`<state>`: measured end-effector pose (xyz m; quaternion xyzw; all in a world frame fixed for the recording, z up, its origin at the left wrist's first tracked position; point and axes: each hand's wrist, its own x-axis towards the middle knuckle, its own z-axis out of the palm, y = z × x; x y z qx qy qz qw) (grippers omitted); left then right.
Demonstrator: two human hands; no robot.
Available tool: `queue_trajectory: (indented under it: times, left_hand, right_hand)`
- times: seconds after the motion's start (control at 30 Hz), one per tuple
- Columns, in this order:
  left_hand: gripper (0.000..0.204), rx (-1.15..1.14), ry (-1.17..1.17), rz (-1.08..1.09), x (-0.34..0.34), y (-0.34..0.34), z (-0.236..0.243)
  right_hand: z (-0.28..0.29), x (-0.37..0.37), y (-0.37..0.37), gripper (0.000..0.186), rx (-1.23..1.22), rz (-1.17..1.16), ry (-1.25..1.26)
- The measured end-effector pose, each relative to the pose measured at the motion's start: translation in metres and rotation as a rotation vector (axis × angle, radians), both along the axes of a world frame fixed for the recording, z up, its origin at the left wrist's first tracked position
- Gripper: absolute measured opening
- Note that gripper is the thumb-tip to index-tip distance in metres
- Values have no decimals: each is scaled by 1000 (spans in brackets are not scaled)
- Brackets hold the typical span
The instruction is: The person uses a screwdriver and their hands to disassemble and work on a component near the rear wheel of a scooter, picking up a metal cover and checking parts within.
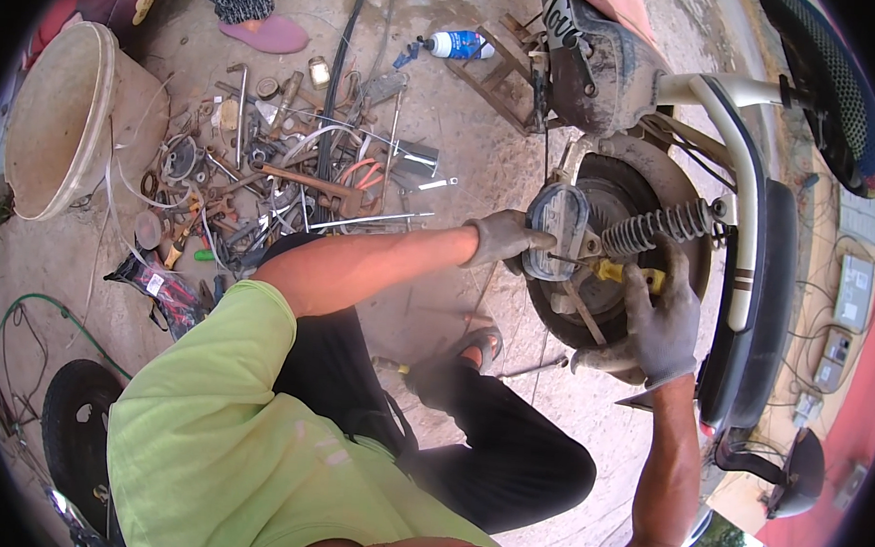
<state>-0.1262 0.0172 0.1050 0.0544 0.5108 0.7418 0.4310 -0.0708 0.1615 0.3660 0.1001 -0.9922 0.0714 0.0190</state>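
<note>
A scooter's rear wheel (622,200) stands before me, with an oval grey cover (561,213) on its left side. My left hand (503,239), in a grey glove, grips the left edge of that cover, thumb on its face; the other fingers are partly hidden. Gloved too, my right hand (663,327) holds a yellow-handled screwdriver (610,271). The screwdriver's thin shaft points left to the lower part of the cover. Just above the handle runs a coil-spring shock absorber (661,230).
Loose tools and metal parts (284,164) lie heaped on the ground at left, beside a large white bucket (61,120). A blue-and-white bottle (459,44) lies near a rusty metal frame (500,72). A person's pink shoe (267,34) shows at the top.
</note>
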Motion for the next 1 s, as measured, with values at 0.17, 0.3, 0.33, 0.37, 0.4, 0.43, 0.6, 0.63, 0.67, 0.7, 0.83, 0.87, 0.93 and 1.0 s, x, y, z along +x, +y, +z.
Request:
queue_trajectory:
  times: [0.17, 0.3, 0.33, 0.37, 0.4, 0.43, 0.6, 0.63, 0.67, 0.7, 0.83, 0.87, 0.93, 1.0]
  left_hand:
    - [45, 0, 0, -6, 0, 1, 2]
    - [46, 22, -13, -2, 1, -3, 3]
    - [46, 7, -3, -7, 0, -1, -1]
    - [46, -4, 8, -13, -1, 0, -1]
    - [47, -1, -1, -19, -1, 0, -2]
    - [47, 3, -10, -26, -2, 0, -2]
    - [47, 22, -12, -1, 1, -1, 5]
    - [47, 19, -16, -4, 1, -1, 4]
    - [47, 16, -21, -6, 0, 0, 4]
    - [47, 8, -19, -10, 0, -1, 5]
    - [46, 8, -8, -1, 0, -1, 6]
    - [46, 11, -6, 8, 1, -1, 5]
    - [47, 11, 1, 25, 0, 0, 4]
    - [47, 17, -6, 32, 2, -1, 6]
  right_hand:
    - [-4, -1, 8, 47, -52, 25, -2]
    - [2, 2, -3, 49, -79, -313, -215]
    - [2, 1, -4, 50, -82, -328, -230]
    - [3, 2, -4, 47, -96, -210, -170]
    - [4, 2, -3, 45, -111, -92, -110]
    - [4, 3, -3, 43, -126, 27, -50]
    - [-4, 5, 8, 38, -116, 7, -80]
    - [-5, 5, 9, 37, -127, -44, -116]
    - [-6, 4, 8, 36, -175, -130, -142]
    - [-8, 1, 7, 34, -222, -215, -168]
    - [2, 2, 5, 33, -165, -332, -251]
    - [5, 5, 5, 34, -176, -273, -255]
    - [12, 9, 5, 36, -196, -152, -261]
    - [26, 7, -1, 41, 63, 7, -227]
